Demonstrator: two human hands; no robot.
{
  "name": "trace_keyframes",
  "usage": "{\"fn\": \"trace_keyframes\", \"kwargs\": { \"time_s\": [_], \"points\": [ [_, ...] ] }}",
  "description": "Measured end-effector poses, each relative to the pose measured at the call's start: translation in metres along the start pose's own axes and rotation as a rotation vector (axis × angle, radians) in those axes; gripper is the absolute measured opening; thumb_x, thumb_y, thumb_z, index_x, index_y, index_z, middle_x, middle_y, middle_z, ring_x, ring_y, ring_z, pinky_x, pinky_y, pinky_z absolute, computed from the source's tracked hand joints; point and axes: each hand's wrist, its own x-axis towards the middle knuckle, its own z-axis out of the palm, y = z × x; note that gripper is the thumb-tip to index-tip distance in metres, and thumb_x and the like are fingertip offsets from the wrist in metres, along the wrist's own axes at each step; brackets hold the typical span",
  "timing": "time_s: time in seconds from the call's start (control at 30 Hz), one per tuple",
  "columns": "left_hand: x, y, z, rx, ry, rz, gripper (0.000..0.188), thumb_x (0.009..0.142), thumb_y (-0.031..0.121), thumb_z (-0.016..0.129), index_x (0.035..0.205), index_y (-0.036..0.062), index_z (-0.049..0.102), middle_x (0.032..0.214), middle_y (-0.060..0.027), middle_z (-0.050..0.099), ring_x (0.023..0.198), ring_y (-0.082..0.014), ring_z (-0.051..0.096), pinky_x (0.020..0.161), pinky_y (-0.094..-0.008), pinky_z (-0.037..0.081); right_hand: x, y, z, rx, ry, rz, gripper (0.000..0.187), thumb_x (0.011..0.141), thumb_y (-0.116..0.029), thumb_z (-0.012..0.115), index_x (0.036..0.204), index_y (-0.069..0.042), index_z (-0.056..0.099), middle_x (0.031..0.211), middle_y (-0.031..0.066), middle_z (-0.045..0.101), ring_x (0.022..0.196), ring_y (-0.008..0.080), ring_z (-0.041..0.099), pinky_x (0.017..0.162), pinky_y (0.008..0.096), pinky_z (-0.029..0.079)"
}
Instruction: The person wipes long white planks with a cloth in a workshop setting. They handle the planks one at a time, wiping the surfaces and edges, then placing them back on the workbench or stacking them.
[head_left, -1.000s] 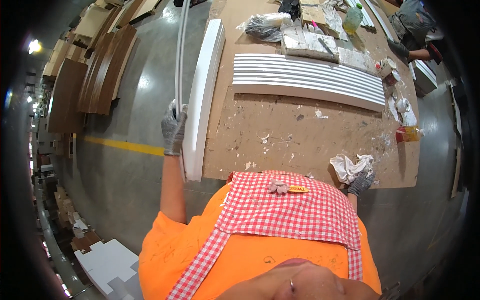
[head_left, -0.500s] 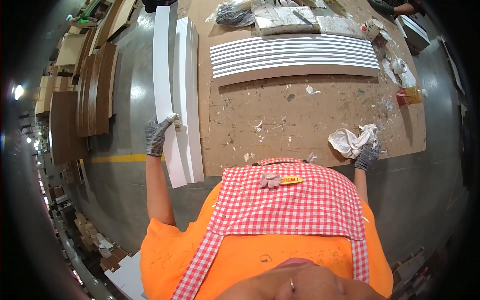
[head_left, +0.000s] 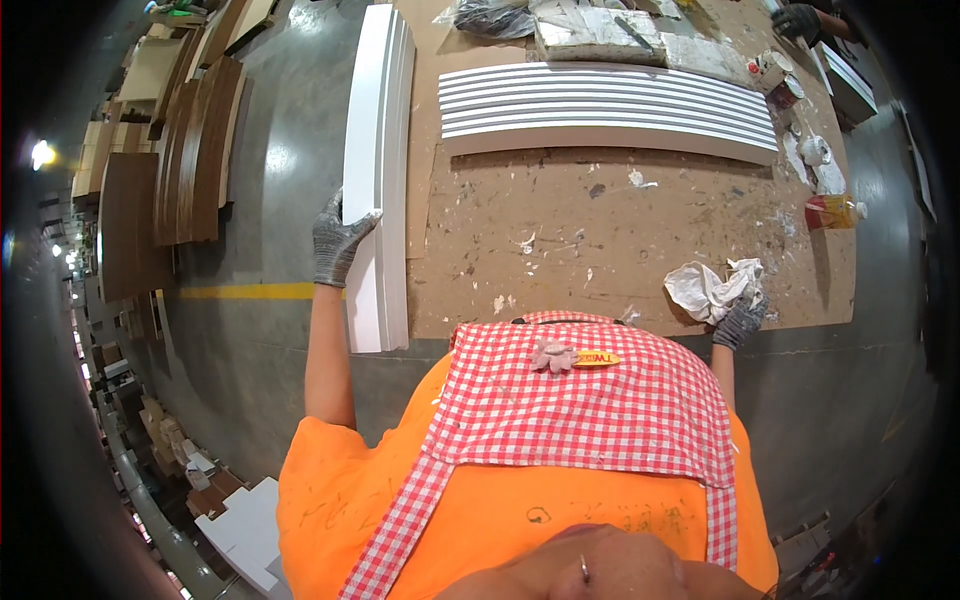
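Observation:
My left hand [head_left: 342,242], in a grey knit glove, grips a long white board [head_left: 366,130] by its outer edge, thumb over the top face. The board lies against a stack of similar white strips [head_left: 396,200] along the table's left edge; whether it rests fully on them I cannot tell. At the table's front right, my right hand [head_left: 740,320], also gloved, is closed on a crumpled white rag [head_left: 700,290] that spreads over the tabletop.
Several white strips [head_left: 610,110] lie in a row across the brown, paint-spotted table [head_left: 560,250]. Paint-smeared blocks [head_left: 600,38] stand behind them. A bottle of reddish liquid [head_left: 832,212] and cans [head_left: 785,90] are at the right. Another person's gloved hand [head_left: 797,20] shows far right. Brown panels [head_left: 135,225] stand left.
My left hand has brought the white board rightward against the stack, closing the gap between them. The right hand stays on the rag. The other person's hand has shifted at the far right.

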Motion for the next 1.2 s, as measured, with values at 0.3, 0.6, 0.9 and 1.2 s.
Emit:
{"fn": "trace_keyframes", "kwargs": {
  "time_s": [0.3, 0.6, 0.9, 1.2],
  "points": [
    [0.006, -0.026, 0.005, 0.374, 0.021, 0.053, 0.063, 0.068, 0.033, 0.079, 0.119, 0.0036, 0.055, 0.105, -0.0158, 0.060, 0.100, -0.0275, 0.057, 0.089, -0.0373, 0.046, -0.003, -0.007, 0.002, 0.101, 0.003, 0.063, 0.035, 0.089, -0.033, 0.059, 0.101, 0.000, 0.057, 0.094, 0.0101, 0.062, 0.085, 0.0204, 0.057, 0.079, 0.0338, 0.047],
    [0.002, -0.016, 0.016, 0.299, 0.045, -0.141, 0.060, 0.070, 0.037, 0.077, 0.113, 0.0003, 0.057, 0.103, -0.0187, 0.058, 0.101, -0.0310, 0.055, 0.086, -0.0403, 0.045, 0.005, 0.018, -0.002, -0.086, 0.005, -0.093, 0.035, 0.087, -0.031, 0.063, 0.102, 0.000, 0.059, 0.100, 0.0118, 0.064, 0.092, 0.0256, 0.060, 0.085, 0.0363, 0.046],
    [0.002, -0.011, 0.016, 0.065, 0.015, -0.218, 0.054, 0.072, 0.037, 0.077, 0.107, -0.0009, 0.059, 0.097, -0.0187, 0.063, 0.090, -0.0308, 0.061, 0.080, -0.0383, 0.048, -0.015, -0.296, 0.122, 0.430, -0.723, -0.575, 0.037, 0.084, -0.031, 0.065, 0.110, -0.004, 0.060, 0.098, 0.0086, 0.062, 0.091, 0.0171, 0.058, 0.083, 0.0315, 0.048],
    [0.007, -0.016, 0.014, -0.099, 0.041, -0.338, 0.047, 0.073, 0.029, 0.078, 0.105, 0.0000, 0.061, 0.097, -0.0106, 0.065, 0.086, -0.0189, 0.062, 0.079, -0.0320, 0.050, -0.088, -0.519, 0.374, 0.563, -0.898, -0.893, 0.017, 0.077, -0.014, 0.064, 0.093, -0.009, 0.068, 0.090, 0.0134, 0.065, 0.085, 0.0270, 0.062, 0.075, 0.0342, 0.050]
  ]
}}
